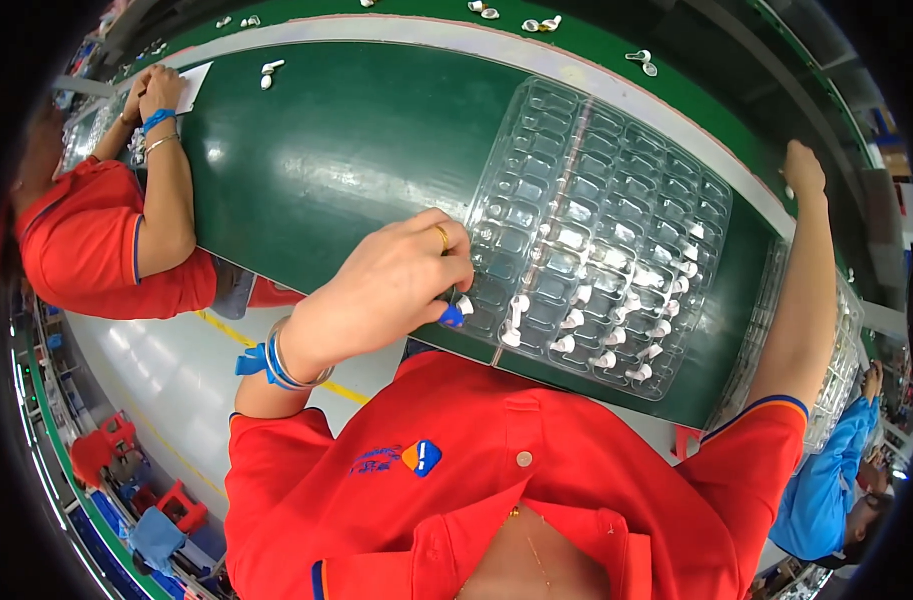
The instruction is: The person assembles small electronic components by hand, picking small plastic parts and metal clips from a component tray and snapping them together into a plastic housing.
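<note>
My left hand (407, 265) is closed at the left edge of a clear plastic blister tray (602, 215), a blue cover on one fingertip. A white earbud (465, 306) shows at its fingertips, over the tray's near left cells. Several more white earbuds (575, 318) sit in the tray's near and right cells; the far cells hold none that I can see. Far to the right, my right hand (806, 172) is stretched out over the conveyor's edge with its fingers closed. A small white bit shows beside those fingers, too small to name.
Beyond a pale rail (377, 32), a green belt (597, 40) carries loose white earbuds (542, 24). Another pair (269, 73) lies on the green worktop (327, 130). A co-worker in red (117, 240) works at left. Stacked clear trays (827, 400) stand under my right arm.
</note>
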A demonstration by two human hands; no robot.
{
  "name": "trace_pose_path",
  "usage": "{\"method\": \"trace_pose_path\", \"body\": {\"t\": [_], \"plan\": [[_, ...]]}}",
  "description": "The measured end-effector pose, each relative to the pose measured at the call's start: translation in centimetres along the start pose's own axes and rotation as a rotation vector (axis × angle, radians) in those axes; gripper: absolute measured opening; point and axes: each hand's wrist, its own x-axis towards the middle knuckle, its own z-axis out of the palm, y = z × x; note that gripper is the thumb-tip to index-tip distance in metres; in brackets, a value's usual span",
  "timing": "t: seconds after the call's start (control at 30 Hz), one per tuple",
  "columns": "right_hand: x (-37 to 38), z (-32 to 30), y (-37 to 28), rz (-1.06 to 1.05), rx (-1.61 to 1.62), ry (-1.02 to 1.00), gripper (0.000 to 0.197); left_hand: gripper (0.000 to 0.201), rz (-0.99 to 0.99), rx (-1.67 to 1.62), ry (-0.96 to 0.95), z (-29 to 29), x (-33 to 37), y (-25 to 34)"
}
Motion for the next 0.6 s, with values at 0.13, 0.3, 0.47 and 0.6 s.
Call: {"method": "trace_pose_path", "body": {"t": [0.13,0.3,0.47,0.6], "plan": [[0.2,-2.7,-2.1,0.069,0.908,0.075,0.024,0.013,0.04,0.01,-0.011,0.3,0.0,0.2],[-5.0,-7.4,-10.1,-0.174,2.122,0.074,0.02,0.012,0.035,-0.079,0.026,0.2,0.0,-0.5],[-10.4,-10.3,-14.1,-0.372,2.493,-0.107,0.015,0.014,-0.104,-0.819,0.171,-0.6,1.2,-1.1],[-13.7,-11.4,-15.3,-0.421,2.576,-0.245,0.012,0.02,-0.036,-1.191,0.282,-1.0,4.9,-0.8]]}}
